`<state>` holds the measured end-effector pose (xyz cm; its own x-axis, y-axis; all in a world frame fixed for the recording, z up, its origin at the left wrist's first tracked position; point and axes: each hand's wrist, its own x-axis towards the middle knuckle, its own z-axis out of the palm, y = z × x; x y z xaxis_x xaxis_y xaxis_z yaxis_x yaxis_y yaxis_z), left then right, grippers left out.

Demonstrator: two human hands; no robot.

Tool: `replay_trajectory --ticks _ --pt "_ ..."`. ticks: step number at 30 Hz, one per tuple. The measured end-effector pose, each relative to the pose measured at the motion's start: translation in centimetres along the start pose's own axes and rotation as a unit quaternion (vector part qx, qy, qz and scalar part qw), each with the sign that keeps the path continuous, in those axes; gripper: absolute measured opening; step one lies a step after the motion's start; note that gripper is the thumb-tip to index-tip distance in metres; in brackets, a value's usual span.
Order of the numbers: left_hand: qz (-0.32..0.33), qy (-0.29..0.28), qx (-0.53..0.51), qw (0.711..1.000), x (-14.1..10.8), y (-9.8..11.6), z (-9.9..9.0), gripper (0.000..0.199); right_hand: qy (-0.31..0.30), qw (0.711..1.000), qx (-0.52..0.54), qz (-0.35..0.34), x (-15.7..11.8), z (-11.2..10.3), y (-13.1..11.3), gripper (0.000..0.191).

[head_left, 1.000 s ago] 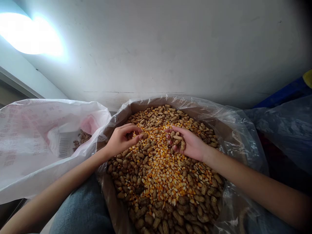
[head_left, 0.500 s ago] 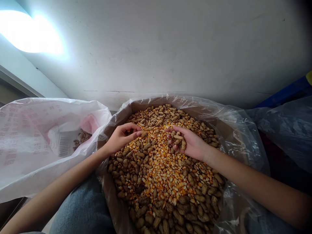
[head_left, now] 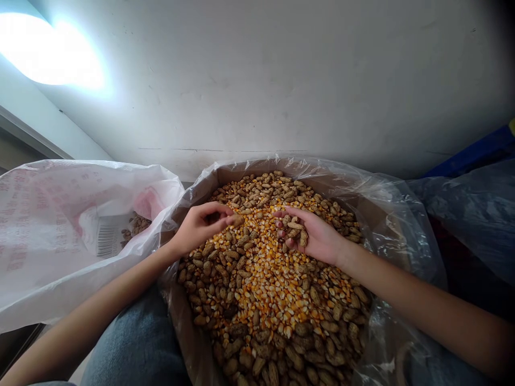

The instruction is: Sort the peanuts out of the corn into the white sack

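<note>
My left hand (head_left: 200,228) hovers over the heap, its fingertips pinching a peanut in its shell (head_left: 238,220). My right hand (head_left: 309,236) is curled around several shelled-looking brown peanuts in their shells (head_left: 295,230), fingers down near the surface. Both hands are over a cardboard box (head_left: 322,187) lined with clear plastic (head_left: 386,236). Inside it, yellow-orange dried corn kernels (head_left: 261,279) fill the middle, and peanuts in their shells (head_left: 229,332) ring them.
To the left, a white printed plastic sack (head_left: 60,236) with a barcode label holds some peanuts (head_left: 135,228). A blue plastic sheet (head_left: 470,220) lies to the right. My jeans-covered leg (head_left: 137,343) sits below the box, and a white wall (head_left: 257,80) rises behind it.
My left fingertips have closed a little onto the peanut at the edge of the corn. My right hand keeps its peanuts, and the view has tilted slightly.
</note>
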<state>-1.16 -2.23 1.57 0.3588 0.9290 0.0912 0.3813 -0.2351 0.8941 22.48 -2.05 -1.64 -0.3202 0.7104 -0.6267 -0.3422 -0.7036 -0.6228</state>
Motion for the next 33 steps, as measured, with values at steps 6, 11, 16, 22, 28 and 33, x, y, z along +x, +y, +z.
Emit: replay_trajectory --ticks 6,11,16,22,28,33 --pt "-0.245 -0.042 -0.482 0.840 1.0 -1.1 -0.4 0.014 -0.001 1.000 0.001 0.003 0.1 -0.2 0.1 0.020" --pt "-0.257 -0.015 -0.618 0.743 1.3 -1.6 -1.5 0.007 -0.009 1.000 0.010 0.003 0.1 0.0 0.1 0.018" --pt "-0.231 0.002 -0.640 0.733 1.3 -1.6 -1.9 0.009 0.000 1.000 0.006 0.006 0.0 0.2 0.0 0.017" --pt "-0.244 0.046 -0.640 0.727 1.4 -1.7 -2.3 0.013 -0.006 1.000 0.008 0.005 0.2 0.0 0.1 0.016" --pt "-0.258 0.102 -0.665 0.693 1.2 -1.8 -3.4 0.027 -0.015 1.000 0.016 0.005 0.4 -0.2 0.2 0.016" --pt "-0.126 0.240 -0.687 0.674 0.5 -1.0 -6.0 0.032 -0.007 1.000 0.018 0.005 0.2 0.0 0.1 0.017"
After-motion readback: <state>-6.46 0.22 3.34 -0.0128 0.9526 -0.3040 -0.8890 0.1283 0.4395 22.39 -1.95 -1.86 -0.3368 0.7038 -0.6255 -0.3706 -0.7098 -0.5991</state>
